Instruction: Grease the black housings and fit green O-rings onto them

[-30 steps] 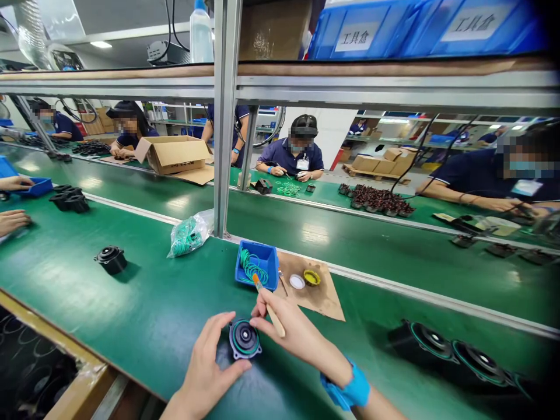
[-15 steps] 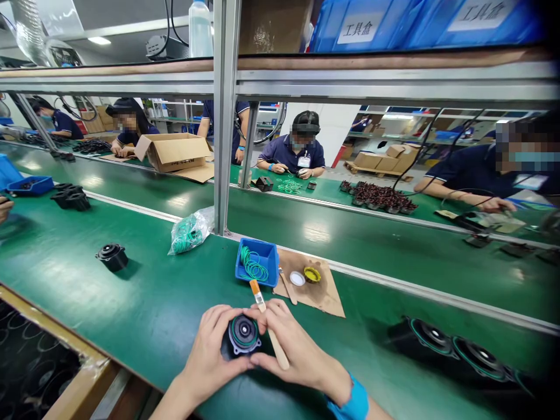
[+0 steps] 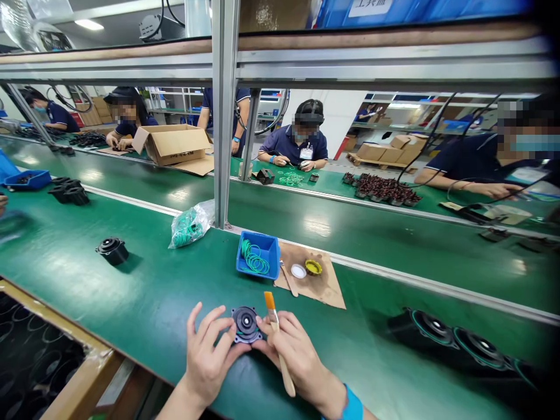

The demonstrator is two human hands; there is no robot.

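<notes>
A black round motor housing with a flanged rim sits on the green worktop between my two hands. My left hand grips its left edge with thumb and index finger, the other fingers raised and spread. A bit of green rubber ring shows on the housing's lower face; the rest of the ring is hard to make out. In my right hand is a paintbrush, orange bristles pointing up, its wooden handle across the palm. The right thumb and fingertip also touch the housing's right side.
Beyond my hands stands a blue bin of green rings, beside stained cardboard with a yellow-lined cap, a white disc and another brush. A single housing stands left, several ringed ones right. A metal post rises ahead; co-workers sit opposite.
My left fingers have lifted and spread from around the housing. The brush has turned more upright. The green ring, a full circle before, now shows only in part. The view tilted slightly down.
</notes>
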